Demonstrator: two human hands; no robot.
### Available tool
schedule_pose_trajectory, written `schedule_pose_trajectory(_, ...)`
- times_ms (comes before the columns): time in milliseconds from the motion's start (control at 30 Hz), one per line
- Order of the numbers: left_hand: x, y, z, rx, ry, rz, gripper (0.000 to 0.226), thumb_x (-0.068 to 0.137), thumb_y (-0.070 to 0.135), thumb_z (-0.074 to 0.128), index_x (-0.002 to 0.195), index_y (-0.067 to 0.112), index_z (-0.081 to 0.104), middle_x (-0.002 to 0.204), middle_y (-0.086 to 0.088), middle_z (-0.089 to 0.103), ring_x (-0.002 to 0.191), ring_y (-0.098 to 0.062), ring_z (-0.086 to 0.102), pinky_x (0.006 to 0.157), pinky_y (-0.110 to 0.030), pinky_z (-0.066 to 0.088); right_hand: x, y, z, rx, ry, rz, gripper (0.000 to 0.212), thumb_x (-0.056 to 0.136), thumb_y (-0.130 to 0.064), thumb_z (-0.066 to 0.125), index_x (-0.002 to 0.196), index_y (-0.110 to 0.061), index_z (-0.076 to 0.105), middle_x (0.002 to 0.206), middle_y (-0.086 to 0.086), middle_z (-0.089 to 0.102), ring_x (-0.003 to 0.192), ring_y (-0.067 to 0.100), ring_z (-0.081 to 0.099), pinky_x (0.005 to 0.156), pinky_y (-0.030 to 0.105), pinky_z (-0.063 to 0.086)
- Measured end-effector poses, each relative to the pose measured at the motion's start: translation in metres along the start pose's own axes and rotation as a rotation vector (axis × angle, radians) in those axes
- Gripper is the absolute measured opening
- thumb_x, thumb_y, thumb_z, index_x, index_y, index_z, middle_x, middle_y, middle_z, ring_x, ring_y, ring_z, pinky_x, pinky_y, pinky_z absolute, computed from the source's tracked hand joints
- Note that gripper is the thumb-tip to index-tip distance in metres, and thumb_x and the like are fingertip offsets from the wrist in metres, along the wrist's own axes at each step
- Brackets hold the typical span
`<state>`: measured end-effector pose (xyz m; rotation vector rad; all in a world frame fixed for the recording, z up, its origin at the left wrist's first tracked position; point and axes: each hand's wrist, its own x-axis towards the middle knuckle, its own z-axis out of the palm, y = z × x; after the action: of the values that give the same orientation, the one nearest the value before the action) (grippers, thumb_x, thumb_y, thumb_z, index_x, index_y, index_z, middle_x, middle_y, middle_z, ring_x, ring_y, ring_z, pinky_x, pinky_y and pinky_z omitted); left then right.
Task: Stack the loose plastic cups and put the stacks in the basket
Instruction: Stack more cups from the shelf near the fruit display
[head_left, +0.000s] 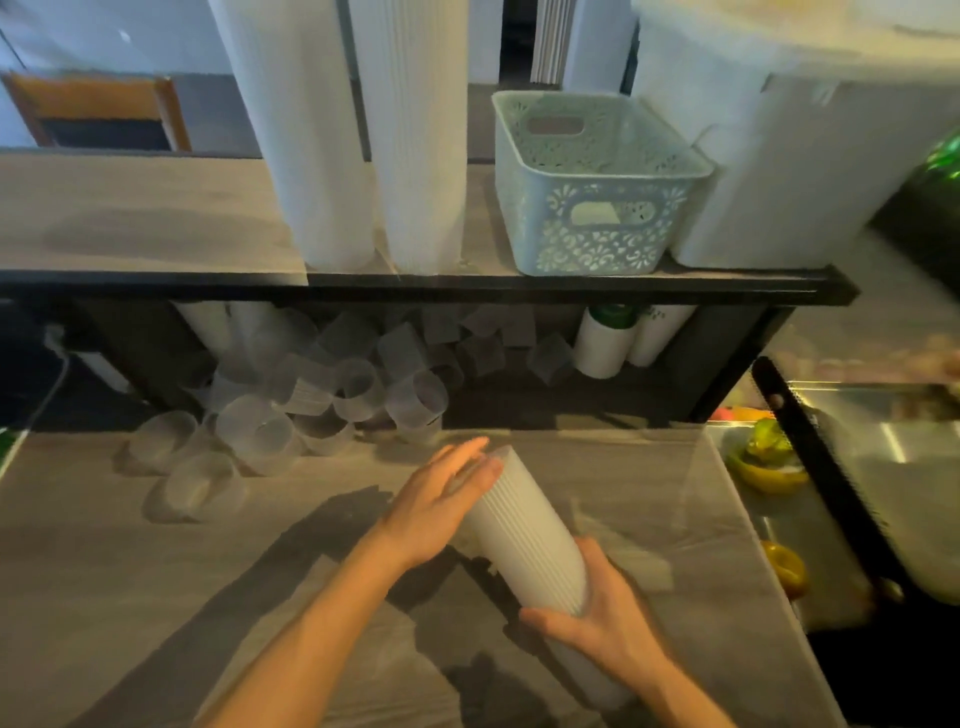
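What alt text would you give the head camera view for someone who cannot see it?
A person's right hand grips a stack of cups lying tilted above a grey counter, the left hand flat against its far end. Loose clear cups lie behind; a pale blue basket sits on the shelf above.

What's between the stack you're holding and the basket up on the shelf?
In the head view, bare counter, then the shelf's black front edge, separate the held stack from the basket.
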<state>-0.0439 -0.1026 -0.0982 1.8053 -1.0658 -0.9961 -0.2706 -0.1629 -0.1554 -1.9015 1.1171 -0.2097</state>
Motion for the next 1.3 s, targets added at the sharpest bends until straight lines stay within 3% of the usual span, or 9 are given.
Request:
schedule_pose_trajectory(233, 0.05, -0.015, -0.011, 0.015, 0.42, -0.002, 0.04, 0.091, 0.039, 0.066, 0.124, 0.018, 0.059, 0.098, 0.005, 0.063, 0.085, -0.006, 0.06, 0.084, -0.032, 0.051, 0.009, -0.01, -0.013, -0.032, 0.113, 0.078, 0.077, 0.046, -0.073, 0.073, 0.11, -0.042, 0.042, 0.097, -0.01, 0.062, 0.088, 0.007, 0.059, 0.075, 0.034, 0.053)
schedule_pose_trajectory(333, 0.067, -0.011, -0.006, 0.05, 0.346, 0.008, 0.034, 0.09, 0.034, 0.068, 0.118, 0.015, 0.064, 0.087, 0.007, 0.062, 0.076, -0.004, 0.058, 0.07, -0.019, 0.048, 0.013, -0.012, -0.019, -0.061, 0.141, 0.113, 0.08, 0.048, -0.074, 0.071, 0.114, -0.044, 0.038, 0.104, -0.013, 0.059, 0.093, 0.01, 0.059, 0.081, 0.036, 0.053)
schedule_pose_trajectory(500, 0.117, 0.009, 0.022, 0.138, 0.251, -0.094, 0.031, 0.09, 0.049, 0.063, 0.102, 0.021, 0.065, 0.082, 0.007, 0.066, 0.078, -0.011, 0.06, 0.067, -0.027, 0.042, 0.017, -0.006, -0.031, -0.042, 0.183, 0.191, 0.087, 0.049, -0.076, 0.07, 0.122, -0.042, 0.037, 0.108, -0.009, 0.058, 0.097, 0.014, 0.059, 0.083, 0.04, 0.054)
schedule_pose_trajectory(633, 0.181, 0.021, 0.05, -0.347, 0.102, -0.431, 0.031, 0.092, 0.041, 0.063, 0.105, 0.013, 0.063, 0.114, -0.01, 0.064, 0.089, -0.023, 0.063, 0.067, -0.031, 0.051, 0.021, 0.006, -0.045, -0.057, 0.217, 0.236, 0.086, 0.047, -0.075, 0.071, 0.12, -0.04, 0.042, 0.105, -0.011, 0.06, 0.095, 0.014, 0.061, 0.08, 0.039, 0.055)
schedule_pose_trajectory(733, 0.215, 0.032, 0.065, -0.594, 0.105, -0.519, 0.048, 0.095, 0.038, 0.06, 0.138, 0.017, 0.05, 0.144, -0.012, 0.048, 0.127, -0.032, 0.05, 0.084, -0.044, 0.052, 0.023, 0.017, -0.062, -0.052, 0.219, 0.259, 0.082, 0.048, -0.072, 0.073, 0.116, -0.044, 0.037, 0.108, -0.015, 0.053, 0.098, 0.008, 0.057, 0.083, 0.039, 0.056)
schedule_pose_trajectory(867, 0.246, 0.046, 0.087, -0.432, 0.082, -0.381, 0.056, 0.105, 0.037, 0.038, 0.151, 0.006, 0.031, 0.157, -0.017, 0.03, 0.143, -0.035, 0.032, 0.114, -0.046, 0.033, 0.024, 0.032, -0.081, -0.023, 0.215, 0.262, 0.08, 0.056, -0.064, 0.081, 0.118, -0.051, 0.031, 0.112, -0.022, 0.047, 0.103, 0.006, 0.052, 0.084, 0.032, 0.055)
schedule_pose_trajectory(967, 0.258, 0.048, 0.101, -0.259, 0.132, -0.304, 0.048, 0.107, 0.025, 0.035, 0.148, 0.0, 0.035, 0.154, -0.022, 0.033, 0.141, -0.035, 0.034, 0.111, -0.035, 0.028, 0.025, 0.038, -0.086, -0.031, 0.232, 0.246, 0.079, 0.055, -0.064, 0.081, 0.114, -0.056, 0.03, 0.109, -0.026, 0.046, 0.101, 0.003, 0.051, 0.081, 0.028, 0.053)
schedule_pose_trajectory(1100, 0.27, 0.042, 0.107, -0.137, 0.267, -0.235, 0.03, 0.102, 0.03, 0.046, 0.117, 0.009, 0.061, 0.125, -0.023, 0.057, 0.118, -0.037, 0.053, 0.103, -0.046, 0.041, 0.028, 0.042, -0.088, -0.026, 0.247, 0.238, 0.072, 0.055, -0.065, 0.079, 0.109, -0.056, 0.034, 0.105, -0.028, 0.046, 0.097, 0.0, 0.052, 0.074, 0.019, 0.049)
schedule_pose_trajectory(1300, 0.262, 0.037, 0.099, -0.326, 0.21, -0.442, 0.048, 0.092, 0.038, 0.064, 0.13, 0.012, 0.053, 0.132, -0.016, 0.054, 0.12, -0.031, 0.052, 0.104, -0.036, 0.04, 0.031, 0.036, -0.087, -0.016, 0.22, 0.248, 0.077, 0.055, -0.067, 0.08, 0.116, -0.049, 0.036, 0.107, -0.025, 0.048, 0.095, -0.003, 0.052, 0.067, 0.015, 0.044)
